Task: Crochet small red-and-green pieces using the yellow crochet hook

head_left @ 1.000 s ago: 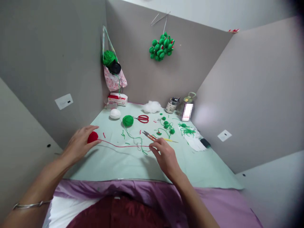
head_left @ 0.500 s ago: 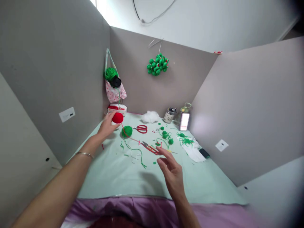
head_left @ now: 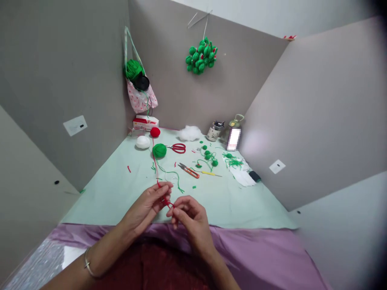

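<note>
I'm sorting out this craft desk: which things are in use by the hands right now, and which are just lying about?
In use:
left hand
right hand
red yarn strand, pinched by both hands
red yarn ball, which the strand leads to

Lying about:
green yarn ball
white ball
red scissors
orange snips
stuffing

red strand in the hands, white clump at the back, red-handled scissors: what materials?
Red strand: yarn by the look, matte and limp, running back to a wound red ball; both the left hand and right hand pinch it. White clump: fluffy fibre stuffing, probably. Scissors: glossy red handles, likely plastic; blades too small to judge.
</note>
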A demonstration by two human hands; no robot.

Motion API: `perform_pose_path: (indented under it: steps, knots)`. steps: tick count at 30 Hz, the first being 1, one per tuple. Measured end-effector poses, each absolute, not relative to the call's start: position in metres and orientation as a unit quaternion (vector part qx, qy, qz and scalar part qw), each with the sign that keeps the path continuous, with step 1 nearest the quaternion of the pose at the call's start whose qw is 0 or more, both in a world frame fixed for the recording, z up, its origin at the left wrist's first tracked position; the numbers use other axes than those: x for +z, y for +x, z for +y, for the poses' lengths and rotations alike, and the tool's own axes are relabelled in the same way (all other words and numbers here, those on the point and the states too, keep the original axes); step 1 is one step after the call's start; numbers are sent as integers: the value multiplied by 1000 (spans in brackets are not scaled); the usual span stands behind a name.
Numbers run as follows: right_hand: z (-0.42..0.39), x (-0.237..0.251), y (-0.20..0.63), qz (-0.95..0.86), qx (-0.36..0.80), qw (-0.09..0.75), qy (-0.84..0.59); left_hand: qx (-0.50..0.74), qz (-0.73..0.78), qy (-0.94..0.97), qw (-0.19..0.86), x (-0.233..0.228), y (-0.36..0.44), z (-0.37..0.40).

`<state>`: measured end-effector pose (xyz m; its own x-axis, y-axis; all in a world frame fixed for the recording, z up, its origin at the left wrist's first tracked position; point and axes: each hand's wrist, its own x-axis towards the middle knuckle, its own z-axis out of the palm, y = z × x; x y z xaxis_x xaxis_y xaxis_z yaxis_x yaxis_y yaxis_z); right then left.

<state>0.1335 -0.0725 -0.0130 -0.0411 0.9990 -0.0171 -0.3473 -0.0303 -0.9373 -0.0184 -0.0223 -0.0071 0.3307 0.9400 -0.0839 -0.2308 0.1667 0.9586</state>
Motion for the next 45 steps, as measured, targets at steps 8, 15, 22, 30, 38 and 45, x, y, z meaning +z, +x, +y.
perform_pose_path:
  steps: [8, 15, 22, 30, 38, 45]
  knots:
    - [-60, -20, 158, -323, 626, 580, -409, 437, 401, 560, 579, 5, -34, -19]
    - [-59, -21, 172, -242, 654, 594, -400, 532, 387, 479, 581, 13, -35, -7]
    - [-62, -24, 185, -263, 623, 602, -425, 547, 374, 483, 573, 27, -34, 3]
    - [-65, -18, 165, -403, 666, 454, -434, 374, 256, 584, 673, 36, 38, 20]
    - [-56, -26, 176, -345, 649, 540, -411, 338, 337, 620, 623, 12, 28, 27]
    - [-58, -25, 173, -373, 613, 564, -409, 339, 375, 600, 620, 2, -5, -18]
